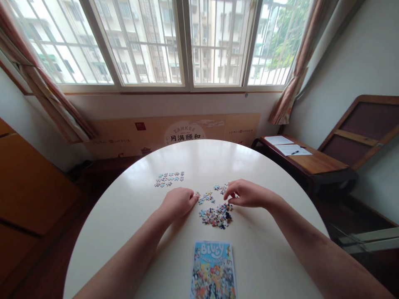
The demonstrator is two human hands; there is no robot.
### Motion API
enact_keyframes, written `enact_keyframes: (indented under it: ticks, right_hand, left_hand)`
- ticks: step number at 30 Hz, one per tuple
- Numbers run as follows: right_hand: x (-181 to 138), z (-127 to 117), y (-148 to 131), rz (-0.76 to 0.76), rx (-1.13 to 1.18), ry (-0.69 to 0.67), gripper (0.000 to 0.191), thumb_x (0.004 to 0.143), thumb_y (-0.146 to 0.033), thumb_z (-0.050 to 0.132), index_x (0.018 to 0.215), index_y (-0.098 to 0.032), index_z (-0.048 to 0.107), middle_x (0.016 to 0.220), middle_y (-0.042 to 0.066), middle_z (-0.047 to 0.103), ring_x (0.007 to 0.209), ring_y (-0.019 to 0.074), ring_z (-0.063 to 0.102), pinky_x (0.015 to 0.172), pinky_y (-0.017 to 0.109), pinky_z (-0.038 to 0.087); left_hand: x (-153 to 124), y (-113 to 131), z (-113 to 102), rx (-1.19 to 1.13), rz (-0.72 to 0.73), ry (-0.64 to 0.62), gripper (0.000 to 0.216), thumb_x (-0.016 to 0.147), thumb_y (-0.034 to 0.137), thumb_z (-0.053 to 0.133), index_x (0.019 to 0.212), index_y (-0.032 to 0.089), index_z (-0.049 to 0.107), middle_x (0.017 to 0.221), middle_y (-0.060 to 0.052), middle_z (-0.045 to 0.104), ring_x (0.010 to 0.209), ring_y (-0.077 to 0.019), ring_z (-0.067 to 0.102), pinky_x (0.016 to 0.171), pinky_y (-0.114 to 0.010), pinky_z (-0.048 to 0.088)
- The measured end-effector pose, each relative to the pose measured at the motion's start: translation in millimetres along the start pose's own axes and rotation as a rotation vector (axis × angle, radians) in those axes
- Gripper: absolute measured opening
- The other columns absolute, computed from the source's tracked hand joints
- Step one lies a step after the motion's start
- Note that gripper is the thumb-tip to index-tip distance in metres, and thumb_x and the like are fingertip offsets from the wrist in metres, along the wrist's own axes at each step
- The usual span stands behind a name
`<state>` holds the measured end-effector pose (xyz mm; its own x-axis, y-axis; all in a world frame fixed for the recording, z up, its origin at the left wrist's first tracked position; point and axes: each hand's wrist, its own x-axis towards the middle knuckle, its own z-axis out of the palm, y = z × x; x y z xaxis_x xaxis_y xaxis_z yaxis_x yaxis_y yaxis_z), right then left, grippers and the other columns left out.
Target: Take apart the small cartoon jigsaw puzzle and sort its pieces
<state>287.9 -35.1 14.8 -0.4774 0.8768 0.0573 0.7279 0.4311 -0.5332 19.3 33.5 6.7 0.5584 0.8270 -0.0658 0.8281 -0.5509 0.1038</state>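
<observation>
My left hand rests on the white table with its fingers curled in; thumb and forefinger are closed at a small jigsaw piece. Beside it on the right lies a loose cluster of yellow and light blue pieces. My right hand hovers at a small group of blue-toned pieces, fingers bent, with a gap between thumb and forefinger. Between and below both hands is a heap of mixed jigsaw pieces. Several pieces are laid out in rows at the far left.
A colourful picture sheet marked "Bluey" lies at the near side of the round white table. Behind stands a long printed cardboard panel below the windows. On the right is a wooden bench with papers and a pen.
</observation>
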Motion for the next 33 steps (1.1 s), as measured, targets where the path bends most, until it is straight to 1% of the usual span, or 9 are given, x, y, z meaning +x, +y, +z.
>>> enact_keyframes:
  ticks: [3, 5, 8, 12, 16, 20, 27, 30, 33]
  right_hand:
    - [-2, -2, 1, 0.053, -0.012, -0.097, 0.026, 0.075, -0.019, 0.065, 0.098, -0.022, 0.076, 0.079, 0.001, 0.067, 0.07, 0.0115, 0.058, 0.065, 0.022, 0.041]
    - [-2, -4, 2, 0.082, -0.016, -0.128, 0.025, 0.076, -0.024, 0.066, 0.099, -0.022, 0.075, 0.078, 0.001, 0.066, 0.067, 0.0111, 0.057, 0.063, 0.022, 0.04]
    - [-4, -6, 0, 0.11, -0.021, -0.132, 0.025, 0.076, -0.029, 0.067, 0.099, -0.021, 0.075, 0.079, 0.002, 0.067, 0.067, 0.0112, 0.057, 0.062, 0.022, 0.038]
    - [-6, -8, -5, 0.147, -0.033, -0.126, 0.023, 0.08, -0.031, 0.064, 0.097, -0.02, 0.074, 0.083, 0.003, 0.069, 0.07, 0.0118, 0.057, 0.062, 0.022, 0.037]
    - [-5, -7, -10, 0.18, -0.058, -0.15, 0.023, 0.076, -0.033, 0.068, 0.094, -0.021, 0.074, 0.081, 0.002, 0.067, 0.069, 0.0116, 0.056, 0.06, 0.022, 0.036]
    - [-3, -7, -12, 0.192, -0.067, -0.166, 0.021, 0.075, -0.03, 0.068, 0.094, -0.021, 0.073, 0.081, 0.001, 0.067, 0.069, 0.0113, 0.056, 0.06, 0.022, 0.036]
    - [-4, -6, 0, 0.206, -0.089, -0.075, 0.02, 0.075, -0.027, 0.066, 0.092, -0.021, 0.074, 0.08, 0.002, 0.068, 0.069, 0.0128, 0.056, 0.059, 0.023, 0.036]
    - [-3, -5, 4, 0.205, -0.089, -0.025, 0.022, 0.076, -0.023, 0.063, 0.095, -0.021, 0.075, 0.082, 0.003, 0.069, 0.071, 0.0136, 0.059, 0.064, 0.024, 0.04]
    - [-1, -5, 8, 0.201, -0.078, 0.071, 0.027, 0.081, -0.02, 0.057, 0.1, -0.022, 0.075, 0.087, 0.004, 0.071, 0.075, 0.0143, 0.061, 0.07, 0.025, 0.043]
  left_hand:
    - [0, 0, 0, 0.002, -0.003, -0.012, 0.046, 0.094, 0.047, 0.036, 0.075, 0.02, 0.068, 0.077, -0.01, 0.069, 0.073, -0.0242, 0.062, 0.066, -0.032, 0.043]
    - [0, 1, 0, 0.001, -0.005, -0.015, 0.047, 0.094, 0.048, 0.035, 0.076, 0.02, 0.069, 0.078, -0.01, 0.069, 0.074, -0.0246, 0.062, 0.067, -0.033, 0.043]
    - [0, 0, 0, 0.002, -0.001, -0.007, 0.047, 0.093, 0.049, 0.036, 0.075, 0.02, 0.068, 0.078, -0.01, 0.069, 0.074, -0.0247, 0.062, 0.067, -0.033, 0.043]
    - [0, -1, 0, 0.014, 0.0, -0.012, 0.046, 0.093, 0.05, 0.037, 0.073, 0.021, 0.067, 0.078, -0.009, 0.069, 0.073, -0.0241, 0.062, 0.065, -0.032, 0.042]
    - [0, 0, -1, 0.021, 0.004, -0.01, 0.047, 0.093, 0.05, 0.036, 0.072, 0.021, 0.066, 0.079, -0.009, 0.069, 0.073, -0.0236, 0.062, 0.064, -0.031, 0.042]
    - [0, -1, 0, 0.027, 0.001, -0.014, 0.047, 0.092, 0.051, 0.037, 0.072, 0.02, 0.066, 0.077, -0.009, 0.068, 0.071, -0.0226, 0.061, 0.063, -0.031, 0.041]
    - [0, -1, 0, 0.019, 0.008, -0.004, 0.046, 0.092, 0.05, 0.037, 0.071, 0.02, 0.065, 0.075, -0.009, 0.067, 0.07, -0.023, 0.061, 0.062, -0.031, 0.041]
    - [-1, 1, -2, 0.004, 0.003, -0.008, 0.045, 0.093, 0.049, 0.038, 0.07, 0.02, 0.064, 0.075, -0.009, 0.067, 0.07, -0.0232, 0.061, 0.062, -0.031, 0.041]
    - [-1, 1, -2, 0.001, 0.003, -0.003, 0.045, 0.093, 0.049, 0.038, 0.07, 0.02, 0.064, 0.075, -0.009, 0.067, 0.071, -0.0235, 0.061, 0.063, -0.031, 0.041]
